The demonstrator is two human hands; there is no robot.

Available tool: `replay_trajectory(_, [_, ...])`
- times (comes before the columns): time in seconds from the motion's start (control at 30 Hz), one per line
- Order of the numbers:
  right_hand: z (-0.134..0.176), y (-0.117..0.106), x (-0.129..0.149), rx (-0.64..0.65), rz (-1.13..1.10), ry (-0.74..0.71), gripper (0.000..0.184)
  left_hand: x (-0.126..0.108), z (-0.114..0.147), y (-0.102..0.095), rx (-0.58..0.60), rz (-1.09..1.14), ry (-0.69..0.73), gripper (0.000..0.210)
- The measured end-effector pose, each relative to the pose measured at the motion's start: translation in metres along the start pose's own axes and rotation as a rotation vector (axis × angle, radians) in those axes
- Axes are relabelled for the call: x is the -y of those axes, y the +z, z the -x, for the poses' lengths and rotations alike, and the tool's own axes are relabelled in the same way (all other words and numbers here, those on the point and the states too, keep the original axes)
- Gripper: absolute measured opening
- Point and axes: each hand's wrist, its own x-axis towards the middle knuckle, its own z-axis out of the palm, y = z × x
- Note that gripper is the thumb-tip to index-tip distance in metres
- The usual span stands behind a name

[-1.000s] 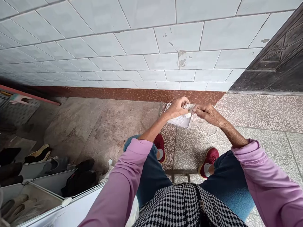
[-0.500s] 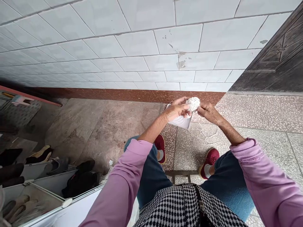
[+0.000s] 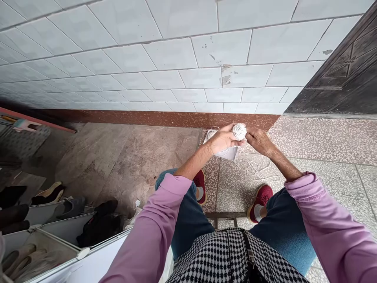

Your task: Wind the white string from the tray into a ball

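A white ball of string [image 3: 239, 131] is gripped in my left hand [image 3: 223, 139], its wound strands facing up toward me. Close against the ball's right side is my right hand [image 3: 258, 140], fingers pinched together; a strand of the string probably sits in them, but it is too small to see clearly. Beneath my left hand a shallow white box [image 3: 227, 155] rests on the floor, partly hidden by the hand, with more white string in it. Loose loops of string [image 3: 255, 167] lie on the speckled floor to the right of the box.
A white tiled wall [image 3: 165, 55] with a brown base strip rises in front. At the right is a dark door [image 3: 347, 78]. Shoes fill a white rack [image 3: 59, 228] at lower left. My red shoes [image 3: 263, 194] stand on either side of the loose string.
The ball has turned in my left hand, so its strands now run in another direction. My left hand has shifted slightly right, uncovering more of the box. My right hand stays beside the ball.
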Motion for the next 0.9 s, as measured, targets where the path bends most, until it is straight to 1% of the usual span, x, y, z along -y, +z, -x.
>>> replay_trajectory(0.07, [0.000,0.001,-0.002,-0.012,0.045,0.016,0.022,0.002,-0.001,0.001,0.020,0.012,-0.001,0.064])
replay_trajectory(0.13, [0.000,0.002,-0.003,-0.005,0.072,0.023,0.022,0.003,-0.002,0.002,-0.002,-0.005,0.012,0.060])
replay_trajectory(0.23, [0.000,0.002,-0.002,0.017,0.109,0.034,0.025,0.003,-0.003,0.002,-0.093,-0.115,0.056,0.056])
replay_trajectory(0.33, [0.003,0.004,0.003,0.048,0.114,0.030,0.025,0.001,-0.006,-0.001,-0.207,-0.317,0.096,0.056])
replay_trajectory(0.4, [0.006,0.004,0.008,0.097,0.062,0.001,0.025,-0.001,-0.007,-0.006,-0.293,-0.439,0.134,0.052])
replay_trajectory(0.47, [0.010,0.001,0.014,0.153,-0.033,-0.040,0.030,-0.004,-0.009,-0.011,-0.372,-0.519,0.175,0.043])
replay_trajectory(0.53, [0.013,-0.005,0.020,0.179,-0.138,-0.073,0.037,-0.004,-0.010,-0.016,-0.420,-0.587,0.206,0.036])
replay_trajectory(0.57, [0.014,-0.008,0.021,0.172,-0.181,-0.081,0.041,-0.003,-0.009,-0.017,-0.422,-0.630,0.218,0.033])
replay_trajectory(0.63, [0.015,-0.016,0.023,0.138,-0.239,-0.082,0.049,0.001,-0.008,-0.016,-0.366,-0.743,0.224,0.029])
replay_trajectory(0.7, [0.014,-0.022,0.021,0.106,-0.270,-0.078,0.056,0.007,-0.005,-0.011,-0.246,-0.841,0.201,0.030])
replay_trajectory(0.73, [0.013,-0.025,0.019,0.085,-0.277,-0.074,0.058,0.010,-0.003,-0.008,-0.173,-0.855,0.184,0.034])
replay_trajectory(0.8, [0.009,-0.028,0.014,0.028,-0.282,-0.059,0.064,0.012,-0.001,-0.002,-0.036,-0.801,0.151,0.043])
replay_trajectory(0.83, [0.008,-0.028,0.012,-0.002,-0.281,-0.049,0.066,0.012,0.000,0.001,0.014,-0.742,0.139,0.046])
replay_trajectory(0.9, [0.004,-0.027,0.009,-0.042,-0.281,-0.025,0.069,0.008,-0.001,0.003,0.051,-0.589,0.132,0.049])
